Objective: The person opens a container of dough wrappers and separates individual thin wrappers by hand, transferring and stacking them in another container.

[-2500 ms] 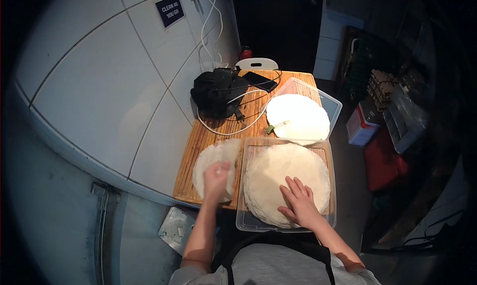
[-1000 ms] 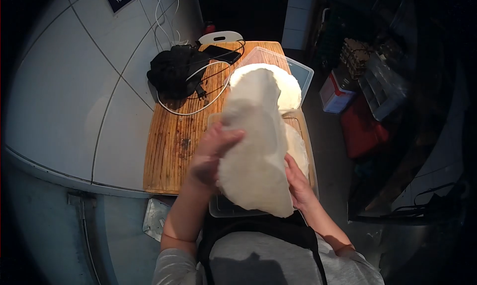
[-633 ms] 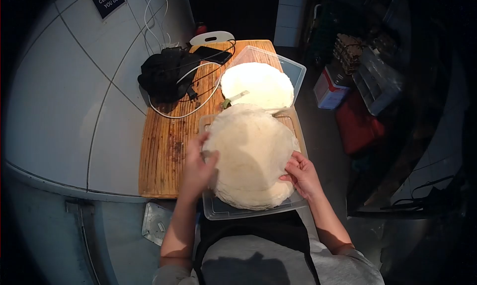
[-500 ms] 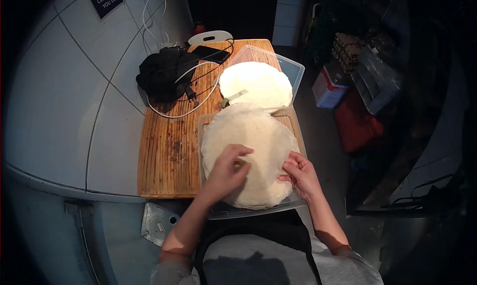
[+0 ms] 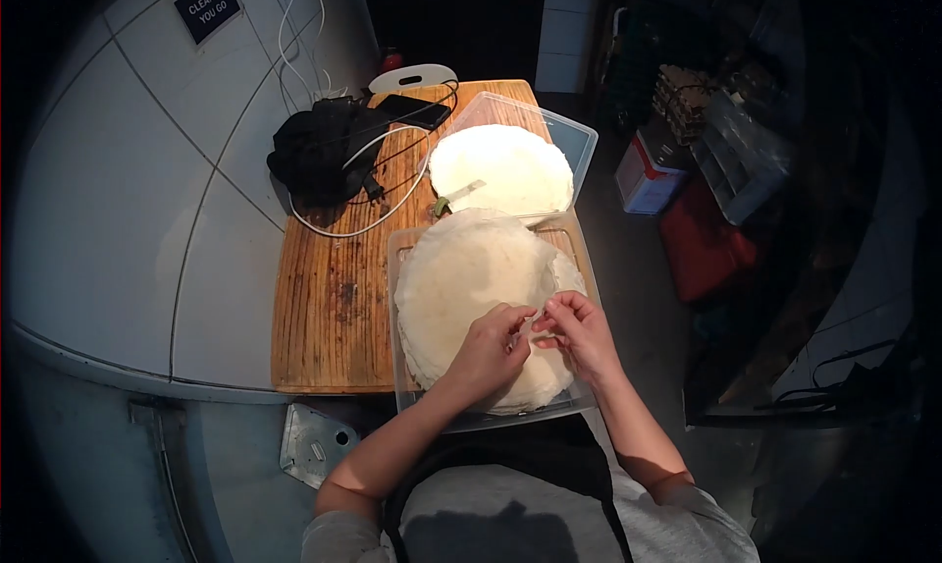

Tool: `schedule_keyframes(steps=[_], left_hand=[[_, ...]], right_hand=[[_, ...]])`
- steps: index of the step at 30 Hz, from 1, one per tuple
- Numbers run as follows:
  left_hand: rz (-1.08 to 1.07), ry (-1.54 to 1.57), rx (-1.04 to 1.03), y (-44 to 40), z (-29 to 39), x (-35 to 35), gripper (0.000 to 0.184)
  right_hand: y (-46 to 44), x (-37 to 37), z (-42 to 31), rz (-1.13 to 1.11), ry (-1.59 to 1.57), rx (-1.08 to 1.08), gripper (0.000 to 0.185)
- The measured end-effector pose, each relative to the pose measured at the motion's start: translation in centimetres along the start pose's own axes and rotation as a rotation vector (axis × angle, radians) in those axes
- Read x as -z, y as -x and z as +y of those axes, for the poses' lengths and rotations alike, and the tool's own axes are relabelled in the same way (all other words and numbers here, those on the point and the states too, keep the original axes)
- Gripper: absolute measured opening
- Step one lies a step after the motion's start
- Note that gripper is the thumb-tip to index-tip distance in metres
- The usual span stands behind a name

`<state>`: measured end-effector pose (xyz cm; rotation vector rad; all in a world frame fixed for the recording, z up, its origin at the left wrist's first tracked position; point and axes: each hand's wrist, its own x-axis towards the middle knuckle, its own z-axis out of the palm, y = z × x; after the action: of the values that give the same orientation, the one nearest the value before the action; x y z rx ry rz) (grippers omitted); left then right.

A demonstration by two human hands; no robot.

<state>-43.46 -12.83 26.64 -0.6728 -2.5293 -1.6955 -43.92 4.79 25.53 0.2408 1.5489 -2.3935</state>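
Our R hand (image 5: 583, 337) pinches the top flatbread (image 5: 461, 273) by its R edge; our L hand (image 5: 488, 355) has fingers curled close by, can't tell if gripping. Flatbread's on the stack (image 5: 542, 378) in the clear plastic container (image 5: 589, 268).

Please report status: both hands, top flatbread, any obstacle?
Left hand and right hand close together over top flatbread; grip unclear. Flatbread over plastic container. White cable left, away from hands.

Pale, round sheets (image 5: 456, 288) lie stacked in a clear tub (image 5: 520, 419).
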Motion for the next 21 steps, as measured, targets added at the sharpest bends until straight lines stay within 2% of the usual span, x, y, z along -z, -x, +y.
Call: schedule_keyframes(steps=[6,9,12,17,21], left_hand=[[-0.019,0.034,0.033,-0.3,0.0,-0.1,0.033],[0.078,-0.032,-0.034,-1.1,0.6,0.1,0.027],[0.019,-0.037,-0.009,-1.7,0.7,0.5,0.021],[0.085,0.101,0.101,-1.0,0.6,0.3,0.017],[0.121,0.159,0.11,-1.0,0.0,-0.2,0.018]], right_hand=[[-0.2,-0.3,-0.2,0.001,0.042,0.025,0.01],[-0.2,-0.2,0.5,-0.037,0.058,0.063,0.01],[-0.1,-0.4,1.0,-0.049,0.1,0.093,0.011],[0.7,-0.8,0.2,-0.033,-0.039,0.066,0.012],[0.8,-0.5,1.1,-0.059,0.084,0.097,0.014]])
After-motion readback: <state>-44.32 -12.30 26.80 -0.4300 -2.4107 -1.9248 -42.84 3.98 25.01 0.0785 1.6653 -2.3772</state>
